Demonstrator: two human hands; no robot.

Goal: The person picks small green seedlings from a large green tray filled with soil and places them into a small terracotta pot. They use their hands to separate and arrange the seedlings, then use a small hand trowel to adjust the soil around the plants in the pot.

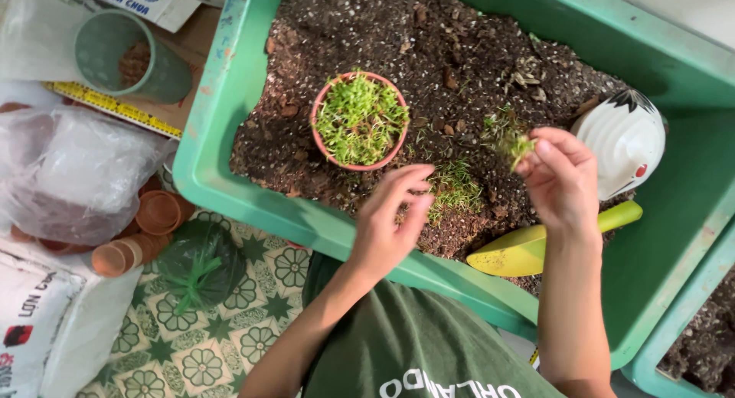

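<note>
Pinching a small tuft of green sprouts (521, 145) between thumb and fingertips, your right hand (563, 180) hovers over the dark soil (459, 53) in the green tub (230, 99). Keep that pinch light, low on the stems, so the roots hang free. Your left hand (390, 222) is loosely spread, fingers holding nothing, just beside a patch of sprouts (453, 185) lying on the soil. Ahead of the left hand stands a terracotta pot (358, 121) full of seedlings. A yellow-green scoop (528, 249) lies below your right hand and a white rounded container (624, 141) sits just beyond it; both crowd that side.
</note>
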